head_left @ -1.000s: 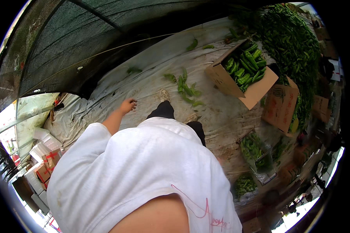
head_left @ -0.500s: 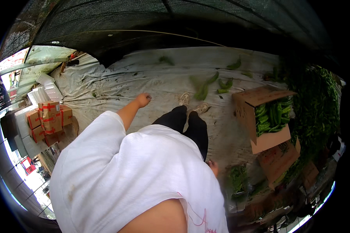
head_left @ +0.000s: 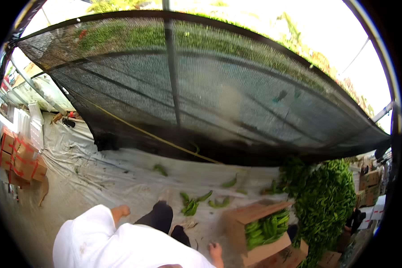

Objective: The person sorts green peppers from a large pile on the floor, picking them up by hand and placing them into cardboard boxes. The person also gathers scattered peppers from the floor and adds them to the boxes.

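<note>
My left hand [head_left: 122, 211] hangs beside my left thigh, over the pale ground sheet [head_left: 134, 178]. Its fingers are small and smeared, and nothing shows in it. On my other side, my right hand [head_left: 215, 249] is low near a cardboard box [head_left: 236, 228], apart from it. Its fingers look bent, but blur hides how far they close. Long green peppers [head_left: 263, 232] fill the open box. In front of my feet lies a small cluster of loose green peppers [head_left: 190, 207], with several more scattered around.
A big heap of green peppers [head_left: 324, 196] rises at the right behind the box. Another cardboard box [head_left: 281, 259] stands nearer. Taped cartons [head_left: 27, 161] and white foam boxes [head_left: 29, 125] are stacked at the left. A dark shade net [head_left: 210, 102] hangs across the far side.
My view has tilted up and turned, bringing in the whole net and plants beyond it. My legs are in a different stride. My right hand now shows more fully, closer to the pepper box.
</note>
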Demonstrator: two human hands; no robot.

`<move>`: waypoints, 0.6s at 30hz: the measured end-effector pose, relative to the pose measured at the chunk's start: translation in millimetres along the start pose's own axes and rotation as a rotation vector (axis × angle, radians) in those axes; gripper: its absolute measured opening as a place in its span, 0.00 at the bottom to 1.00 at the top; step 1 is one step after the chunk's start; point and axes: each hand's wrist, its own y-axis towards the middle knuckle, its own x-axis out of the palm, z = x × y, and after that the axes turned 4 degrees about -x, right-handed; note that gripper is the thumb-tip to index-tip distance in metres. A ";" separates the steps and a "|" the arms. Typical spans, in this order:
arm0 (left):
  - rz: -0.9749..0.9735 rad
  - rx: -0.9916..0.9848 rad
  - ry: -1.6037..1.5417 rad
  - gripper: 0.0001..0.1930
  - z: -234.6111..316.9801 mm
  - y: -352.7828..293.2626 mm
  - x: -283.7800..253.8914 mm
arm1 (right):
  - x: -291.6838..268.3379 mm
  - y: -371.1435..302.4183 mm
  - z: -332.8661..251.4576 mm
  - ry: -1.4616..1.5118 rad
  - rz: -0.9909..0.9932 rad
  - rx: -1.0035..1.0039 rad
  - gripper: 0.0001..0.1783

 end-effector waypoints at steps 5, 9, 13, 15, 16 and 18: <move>0.193 0.243 0.165 0.16 13.1 89.5 -58.1 | 54.6 -6.2 25.8 0.009 0.022 -0.076 0.16; 0.297 -0.025 -0.145 0.18 57.1 170.5 -119.7 | 143.9 5.1 40.1 0.538 0.072 0.202 0.13; 0.236 0.058 -0.093 0.14 78.6 245.3 -144.4 | 213.5 66.3 37.1 0.149 -0.109 0.111 0.15; 0.076 0.293 0.307 0.13 69.6 306.9 -140.5 | 236.1 117.3 21.5 0.211 -0.122 0.100 0.15; 0.034 0.094 -0.189 0.12 79.7 335.0 -133.8 | 248.4 140.8 24.8 0.234 -0.107 0.105 0.15; -0.066 -0.339 -1.156 0.13 103.2 396.4 -120.1 | 267.7 180.8 35.8 0.233 -0.059 0.073 0.13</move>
